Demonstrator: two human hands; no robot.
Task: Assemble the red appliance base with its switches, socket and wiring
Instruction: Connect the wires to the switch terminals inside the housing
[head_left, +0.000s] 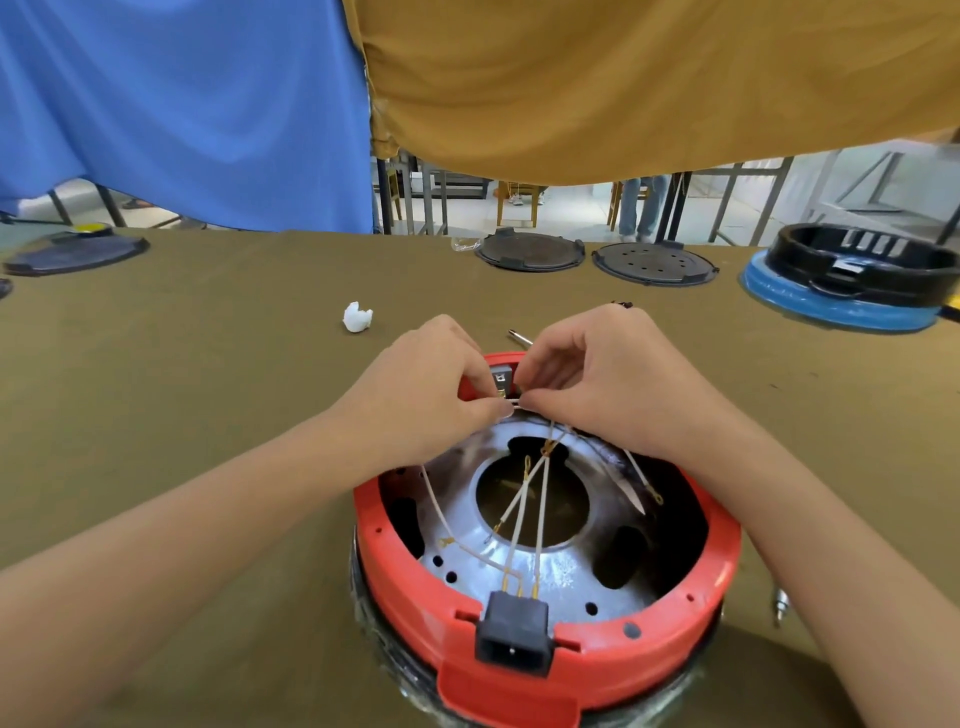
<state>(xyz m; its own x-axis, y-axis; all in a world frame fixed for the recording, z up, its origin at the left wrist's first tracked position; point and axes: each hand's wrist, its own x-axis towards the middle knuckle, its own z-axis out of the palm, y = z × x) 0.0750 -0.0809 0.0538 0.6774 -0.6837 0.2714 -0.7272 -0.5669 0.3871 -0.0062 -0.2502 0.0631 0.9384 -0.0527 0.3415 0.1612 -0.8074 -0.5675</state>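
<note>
Red plastic appliance base (545, 660), round, lying open side up on an olive-brown cloth-covered table (208, 395), nearest the viewer. Inside: a silvery metal plate (558, 569) with a central hole. Black power socket (514, 631) seated in the near rim; white wires (540, 512) with brass terminals run from it across the plate. At the far rim, a small grey switch (500, 378) sits in its slot. Left hand (436, 389) and right hand (592, 374), fingers curled, meet there, both pinching one white wire end just beside the switch. Beyond: crumpled white scrap (357, 317), two black round lids (597, 254), a blue-and-black base (852, 275).
</note>
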